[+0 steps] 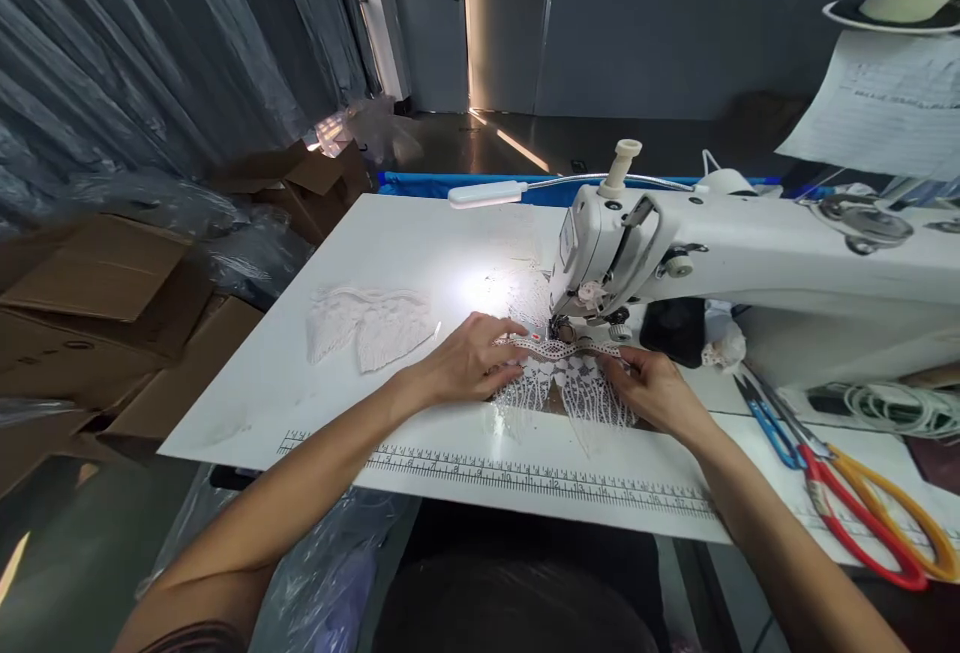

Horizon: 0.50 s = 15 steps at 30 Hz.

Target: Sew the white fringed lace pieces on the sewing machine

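Observation:
A piece of white lace with a fringe point(600, 398) lies under the needle area of the white sewing machine point(615, 243). Along its upper edge runs a narrow scalloped lace trim point(551, 348), passing by the presser foot point(559, 328). My left hand point(474, 358) rests on the left end of the lace, fingers spread and lying flat. At the other end, my right hand point(651, 388) pinches the trim between thumb and fingers, to the right of the foot. Another pale lace piece point(371, 323) lies flat on the table, left of my left hand.
The white table point(262, 403) has a printed ruler point(510, 473) along its front edge. Red-and-orange-handled scissors point(862, 513) and a blue-handled tool point(772, 423) lie at the right. A lamp point(487, 195) lights the work. Cardboard boxes point(97, 303) stand at the left.

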Tool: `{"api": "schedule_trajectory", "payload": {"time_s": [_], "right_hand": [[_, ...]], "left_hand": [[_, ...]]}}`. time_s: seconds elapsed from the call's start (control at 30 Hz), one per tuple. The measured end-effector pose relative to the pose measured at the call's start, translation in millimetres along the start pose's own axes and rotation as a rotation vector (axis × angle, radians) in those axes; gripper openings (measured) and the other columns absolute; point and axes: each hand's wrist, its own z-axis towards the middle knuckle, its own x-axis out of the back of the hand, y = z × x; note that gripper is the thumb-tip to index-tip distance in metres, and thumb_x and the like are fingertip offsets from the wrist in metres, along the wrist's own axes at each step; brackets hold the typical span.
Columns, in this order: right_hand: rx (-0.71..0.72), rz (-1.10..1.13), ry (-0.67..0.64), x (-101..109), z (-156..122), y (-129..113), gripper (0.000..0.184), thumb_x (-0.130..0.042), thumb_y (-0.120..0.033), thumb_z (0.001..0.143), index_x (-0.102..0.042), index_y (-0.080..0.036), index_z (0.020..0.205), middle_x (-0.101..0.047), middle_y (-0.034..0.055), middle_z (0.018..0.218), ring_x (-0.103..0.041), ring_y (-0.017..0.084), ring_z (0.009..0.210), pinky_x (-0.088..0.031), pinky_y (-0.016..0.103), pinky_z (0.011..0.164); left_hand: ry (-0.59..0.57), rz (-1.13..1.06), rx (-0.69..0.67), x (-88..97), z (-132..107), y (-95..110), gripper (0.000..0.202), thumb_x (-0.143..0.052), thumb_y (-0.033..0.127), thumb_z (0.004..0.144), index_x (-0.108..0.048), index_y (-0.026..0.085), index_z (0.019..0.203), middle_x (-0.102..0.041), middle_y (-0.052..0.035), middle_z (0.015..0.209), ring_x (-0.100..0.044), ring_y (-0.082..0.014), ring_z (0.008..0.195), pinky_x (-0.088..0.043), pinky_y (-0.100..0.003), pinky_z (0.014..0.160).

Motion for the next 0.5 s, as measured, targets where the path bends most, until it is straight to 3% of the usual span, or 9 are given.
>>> {"api": "schedule_trajectory", "payload": {"time_s": [0.1,0.23,0.33,0.43,0.5], "right_hand": [[0.002,0.023,-0.039,7,-5,2,0.032,-0.058,-0.052,0.084,-0.061,-0.021,0.076,-0.038,-0.0060,0.047,-0.036,0.012,0.045,-0.026,0.024,0.043],[-0.121,0.348,-0.134,3,-8,-9,0.036,-0.065,-0.051,0.080,-0.068,-0.019,0.096,-0.046,-0.0061,0.054,-0.041,0.011,0.045,-0.036,0.023,0.042],[-0.266,0.625,-0.181,-12,-7,-33,0.044,-0.073,-0.050,0.075,-0.067,-0.017,0.104,-0.053,-0.0057,0.058,-0.049,0.011,0.048,-0.049,0.025,0.047],[-0.180,0.809,-0.325,-26,-3,-55,0.048,-0.074,-0.050,0.076,-0.066,-0.017,0.110,-0.067,0.0018,0.079,-0.063,0.013,0.063,-0.058,0.029,0.064],[-0.092,0.796,-0.416,-28,0,-57,0.049,-0.068,-0.051,0.083,-0.065,-0.018,0.119,-0.070,0.0068,0.097,-0.068,0.015,0.075,-0.060,0.032,0.073]], "left_hand": [[-0.089,-0.009,-0.108,-7.6,-2,6,0.027,-0.059,0.034,0.094,-0.066,0.023,0.118,-0.063,-0.0082,0.128,-0.060,-0.0235,0.111,-0.045,-0.047,0.098],[-0.079,-0.019,-0.067,-4.0,-4,11,0.032,-0.061,0.041,0.093,-0.065,0.018,0.116,-0.061,-0.0128,0.129,-0.060,-0.0269,0.110,-0.046,-0.049,0.096],[-0.031,-0.254,0.103,6.0,-4,15,0.052,-0.062,0.053,0.089,-0.058,0.019,0.128,-0.062,-0.0131,0.123,-0.062,-0.0253,0.105,-0.052,-0.043,0.087],[-0.106,-0.558,0.346,15.2,-6,21,0.077,-0.062,0.063,0.084,-0.041,0.019,0.145,-0.064,-0.0096,0.109,-0.064,-0.0205,0.087,-0.054,-0.033,0.070],[-0.125,-0.566,0.511,18.0,-7,25,0.085,-0.065,0.064,0.080,-0.038,0.018,0.146,-0.065,-0.0091,0.105,-0.065,-0.0217,0.086,-0.052,-0.032,0.068]]}}
